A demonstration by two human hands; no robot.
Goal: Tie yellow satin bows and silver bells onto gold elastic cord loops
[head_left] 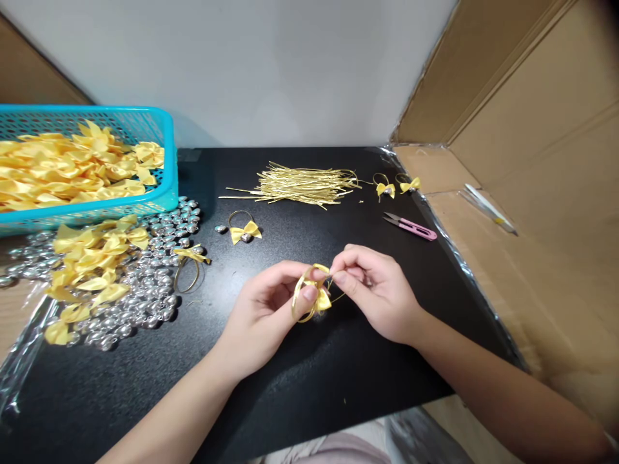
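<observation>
Left hand has a shiny yellow ribbon bow and round gold hoop pinched over the black counter, toward its front edge; right hand pinches what looks like thin gold wire beside it; pull too hard and the bow could twist loose.

Five bow loops, one basket, one snipper, one white tool, one strand bundle

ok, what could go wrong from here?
The yellow bow might twist or slip: only the left hand visibly pinches it, with the right hand working close against it.
Loose silver beads could scatter if the left forearm swings wide.
The pink snips' bare blades could nick reaching fingers.
</observation>
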